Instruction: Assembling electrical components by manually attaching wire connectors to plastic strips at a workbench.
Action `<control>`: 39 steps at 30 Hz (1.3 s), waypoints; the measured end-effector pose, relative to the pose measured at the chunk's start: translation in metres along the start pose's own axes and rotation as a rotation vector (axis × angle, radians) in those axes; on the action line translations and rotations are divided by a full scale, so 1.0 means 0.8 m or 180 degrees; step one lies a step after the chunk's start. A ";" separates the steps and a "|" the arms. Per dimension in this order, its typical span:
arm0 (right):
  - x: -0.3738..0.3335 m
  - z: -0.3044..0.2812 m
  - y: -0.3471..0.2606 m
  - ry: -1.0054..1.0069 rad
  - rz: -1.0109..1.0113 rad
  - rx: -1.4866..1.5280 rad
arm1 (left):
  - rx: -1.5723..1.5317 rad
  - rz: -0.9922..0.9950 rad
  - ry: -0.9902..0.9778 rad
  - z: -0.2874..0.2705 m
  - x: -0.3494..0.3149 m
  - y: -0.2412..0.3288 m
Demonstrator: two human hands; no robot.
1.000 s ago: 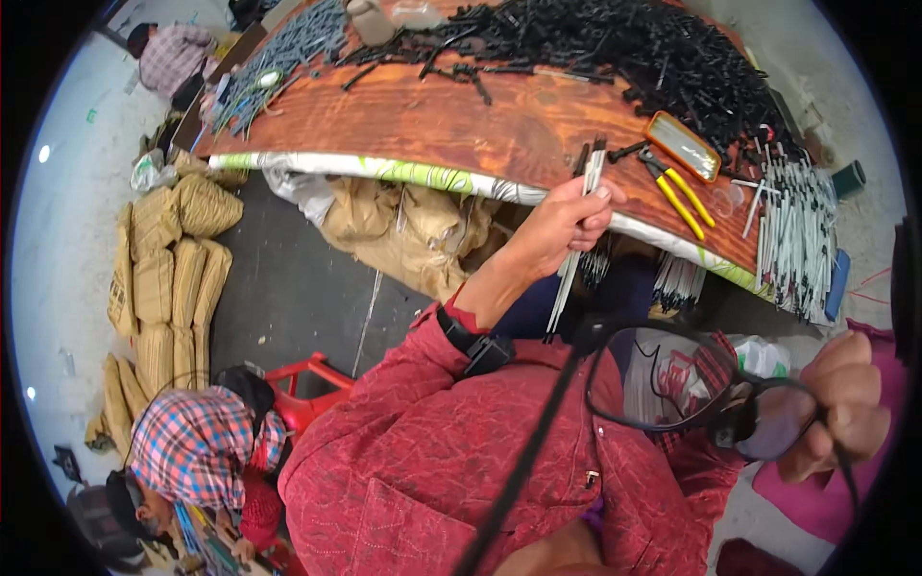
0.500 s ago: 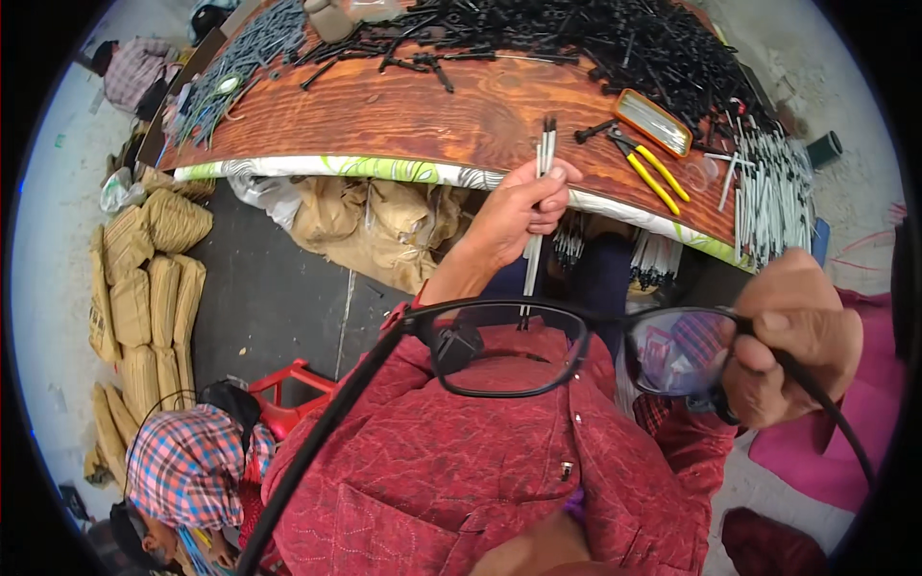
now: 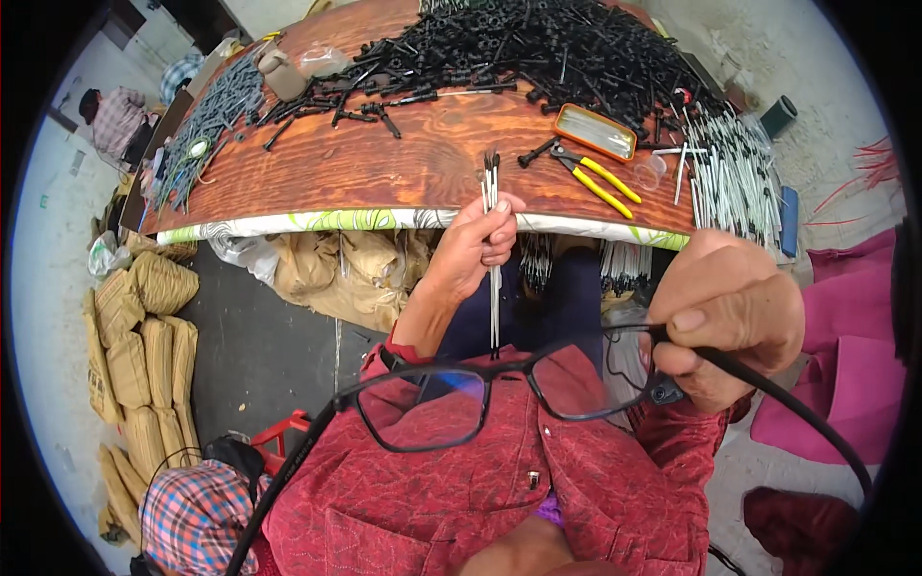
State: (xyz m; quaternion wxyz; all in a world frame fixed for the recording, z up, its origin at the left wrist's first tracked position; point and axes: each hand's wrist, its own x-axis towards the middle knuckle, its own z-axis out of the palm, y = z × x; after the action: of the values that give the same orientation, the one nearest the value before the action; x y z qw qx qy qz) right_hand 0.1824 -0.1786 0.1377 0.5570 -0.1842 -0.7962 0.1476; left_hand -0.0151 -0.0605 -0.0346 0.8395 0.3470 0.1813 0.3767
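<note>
In the left hand [image 3: 480,240], holds a few slim pale rods [image 3: 493,187] with dark ends, roughly upright by the near edge of the bench [image 3: 384,168], with fingers curled into a closed grip. In the right hand [image 3: 735,322], clasps black-framed glasses [image 3: 509,368] near a hinge, with thumb and fingers bent close; contact between glasses and lower rod ends impossible to tell. Seems, by this pose, a step of handling the glasses while merely holding the rods. Calls, for any move from here, for a steady right grip, away from the lenses, and rods gathered clear of the frame. Farther right on the bench, yellow-handled pliers [image 3: 597,190] and a bundle of white rods [image 3: 735,192].
</note>
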 end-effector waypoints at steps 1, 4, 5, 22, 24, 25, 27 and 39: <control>0.001 0.000 0.001 -0.0057 -0.0013 0.0118 | 0.0011 -0.0061 0.0034 0.002 -0.003 -0.002; 0.003 0.002 0.004 0.0193 -0.0149 0.0207 | 0.0028 -0.0102 0.0194 0.006 -0.007 -0.004; 0.003 0.004 0.004 0.0328 -0.0182 0.0262 | 0.0061 -0.0120 0.0150 0.010 -0.004 -0.005; 0.008 -0.010 0.001 -0.0566 -0.0121 0.0215 | 0.0061 -0.0118 0.0129 0.007 -0.003 -0.006; 0.007 -0.010 0.007 -0.0652 -0.0289 -0.0106 | 0.0015 -0.0150 0.0126 0.004 -0.005 -0.008; 0.005 -0.016 0.004 -0.0714 -0.0306 -0.0374 | -0.0013 -0.0142 0.0078 0.002 -0.003 -0.009; 0.012 -0.020 0.010 -0.0816 -0.0215 -0.0278 | -0.0084 -0.0086 0.0010 -0.006 -0.005 -0.008; -0.024 -0.013 0.033 0.0247 0.0066 -0.0012 | -0.0679 0.0583 -0.0300 0.012 -0.048 0.084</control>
State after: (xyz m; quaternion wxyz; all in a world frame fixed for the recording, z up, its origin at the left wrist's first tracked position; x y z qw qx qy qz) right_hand 0.2015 -0.1631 0.1137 0.5856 -0.1991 -0.7723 0.1446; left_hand -0.0688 -0.0622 0.0219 0.8413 0.2881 0.0682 0.4522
